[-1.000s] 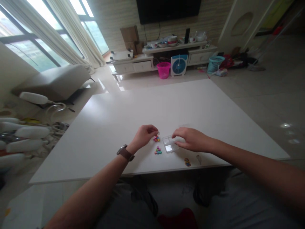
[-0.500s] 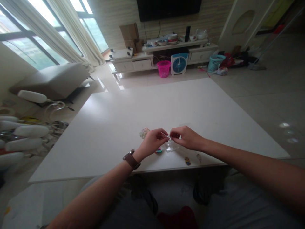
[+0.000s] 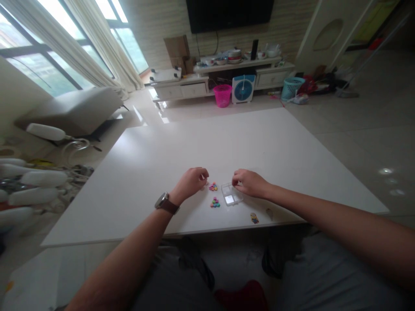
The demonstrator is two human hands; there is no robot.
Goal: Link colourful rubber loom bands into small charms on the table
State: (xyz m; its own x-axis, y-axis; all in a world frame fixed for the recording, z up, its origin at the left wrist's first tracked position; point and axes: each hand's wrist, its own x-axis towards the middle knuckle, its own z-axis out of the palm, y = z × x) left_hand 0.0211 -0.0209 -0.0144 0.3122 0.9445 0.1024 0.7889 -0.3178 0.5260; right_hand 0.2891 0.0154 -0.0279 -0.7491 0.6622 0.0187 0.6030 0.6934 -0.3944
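A clear compartment box lies on the white table. My right hand is over the box's right upper part, its fingers curled together; anything between them is too small to tell. To the left, my left hand hovers over the spot of the small pale rings, mostly hiding them, its fingers bent in a pinch with nothing clear between them. Between the hands lie two little heaps of colourful pieces, an upper one and a lower one.
A yellow-and-blue cartoon figure and a small pale item lie near the table's front edge. Beyond the table stand a pink basket, a blue fan and a low cabinet.
My hands, which met above the box, have parted. My left hand moved left to the rings, uncovering the colourful heaps; my right hand stayed near the box.
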